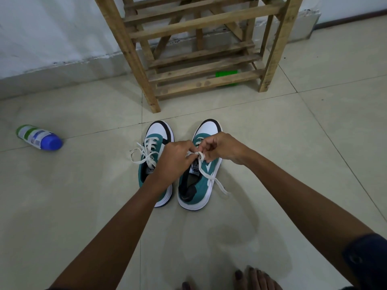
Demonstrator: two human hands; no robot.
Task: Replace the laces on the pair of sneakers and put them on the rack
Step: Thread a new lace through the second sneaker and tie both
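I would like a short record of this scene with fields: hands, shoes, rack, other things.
hands: left hand and right hand both pinch the white lace of the right teal-and-white sneaker
shoes: left teal-and-white sneaker already laced and tied; both stand on the tiled floor
rack: wooden slatted rack behind the shoes, no shoe visible on it
other things: blue-capped bottle lying on its side, far left

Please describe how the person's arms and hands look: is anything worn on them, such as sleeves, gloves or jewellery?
Both forearms are bare. The left hand and right hand wear no gloves, and no rings, watch or bracelet can be seen. Only at the right arm's upper end does a dark navy sleeve show, pushed up near the elbow. No sleeve is visible on the left arm.
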